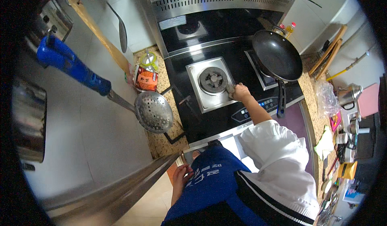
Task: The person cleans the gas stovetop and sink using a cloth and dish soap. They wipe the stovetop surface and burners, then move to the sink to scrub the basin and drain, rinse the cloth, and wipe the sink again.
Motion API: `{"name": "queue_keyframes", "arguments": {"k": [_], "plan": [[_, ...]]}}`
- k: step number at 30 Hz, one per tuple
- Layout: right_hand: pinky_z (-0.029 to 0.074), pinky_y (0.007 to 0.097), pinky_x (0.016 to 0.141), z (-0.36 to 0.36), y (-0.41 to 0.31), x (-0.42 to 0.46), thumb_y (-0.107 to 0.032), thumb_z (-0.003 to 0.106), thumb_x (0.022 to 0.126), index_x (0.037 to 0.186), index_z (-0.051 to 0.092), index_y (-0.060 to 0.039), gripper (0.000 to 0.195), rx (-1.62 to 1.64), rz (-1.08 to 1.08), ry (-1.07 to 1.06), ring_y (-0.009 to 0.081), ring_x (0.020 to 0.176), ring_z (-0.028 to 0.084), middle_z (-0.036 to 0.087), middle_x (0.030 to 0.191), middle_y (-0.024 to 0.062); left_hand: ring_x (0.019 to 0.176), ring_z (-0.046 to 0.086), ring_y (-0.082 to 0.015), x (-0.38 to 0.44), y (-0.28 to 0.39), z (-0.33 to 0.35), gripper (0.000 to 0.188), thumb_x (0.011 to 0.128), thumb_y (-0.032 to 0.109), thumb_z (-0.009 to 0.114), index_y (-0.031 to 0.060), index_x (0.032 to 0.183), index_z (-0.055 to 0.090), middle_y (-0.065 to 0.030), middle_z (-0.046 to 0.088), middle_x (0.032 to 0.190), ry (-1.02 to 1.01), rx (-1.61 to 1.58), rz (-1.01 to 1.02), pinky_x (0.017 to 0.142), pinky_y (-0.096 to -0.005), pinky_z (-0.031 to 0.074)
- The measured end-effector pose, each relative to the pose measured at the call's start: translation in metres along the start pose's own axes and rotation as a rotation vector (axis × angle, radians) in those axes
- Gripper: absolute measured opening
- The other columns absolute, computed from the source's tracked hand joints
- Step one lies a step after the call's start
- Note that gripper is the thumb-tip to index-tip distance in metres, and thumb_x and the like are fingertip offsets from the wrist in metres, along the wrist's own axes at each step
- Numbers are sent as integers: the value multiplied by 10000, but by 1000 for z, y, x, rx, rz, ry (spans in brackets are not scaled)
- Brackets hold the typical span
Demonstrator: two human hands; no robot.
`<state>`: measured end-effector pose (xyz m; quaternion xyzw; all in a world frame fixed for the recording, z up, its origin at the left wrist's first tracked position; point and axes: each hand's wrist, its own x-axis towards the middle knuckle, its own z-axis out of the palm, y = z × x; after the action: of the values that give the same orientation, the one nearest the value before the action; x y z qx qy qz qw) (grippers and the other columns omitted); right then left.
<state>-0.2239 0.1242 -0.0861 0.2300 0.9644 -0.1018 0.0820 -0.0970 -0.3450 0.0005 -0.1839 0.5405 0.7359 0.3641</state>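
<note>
My right hand (242, 92) is closed on a greyish cloth (230, 90), pressed on the right side of the square steel plate (208, 103) around the gas burner (213, 79). The burner bears no pan, and the cloth lies close beside its ring. Just below my right hand is the lit touch control panel (257, 108) of the black glass cooktop (181, 117). My left hand (183, 173) hangs low beside the blue apron (211, 177), fingers loosely bent, with nothing seen in it.
A black frying pan (276, 55) sits on the right hob, its handle over the front edge. At the left hang a perforated skimmer (153, 111) and a wooden-handled tool (99, 32). A black pan support (175, 139) leans by a red food packet (145, 79). Clutter fills the right counter (314, 105).
</note>
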Motion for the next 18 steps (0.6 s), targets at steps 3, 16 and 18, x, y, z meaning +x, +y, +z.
{"name": "queue_keyframes", "arguments": {"k": [3,16,18], "plan": [[470,363,840,-16,-38,-30,-154,565,701,855,651,-7,230,25,122,-53,318,966,576,564,1035,225,921,571,-183,-3,-1,-9,292,885,211,512,7,1094,537,-86,583,943,-18,18,21,811,-321,483],[450,358,883,22,-149,-70,-125,504,796,1135,511,24,371,72,45,-8,321,1098,450,418,1190,196,895,568,-167,-16,2,-7,302,887,241,510,16,1086,545,-71,580,924,-82,112,30,804,-297,479],[443,364,887,31,-156,-68,-189,594,741,1115,501,47,453,55,-1,-2,326,1068,460,420,1171,198,888,568,-167,-16,1,-1,305,887,249,509,16,1082,545,-71,579,922,-97,133,26,807,-294,476]]}}
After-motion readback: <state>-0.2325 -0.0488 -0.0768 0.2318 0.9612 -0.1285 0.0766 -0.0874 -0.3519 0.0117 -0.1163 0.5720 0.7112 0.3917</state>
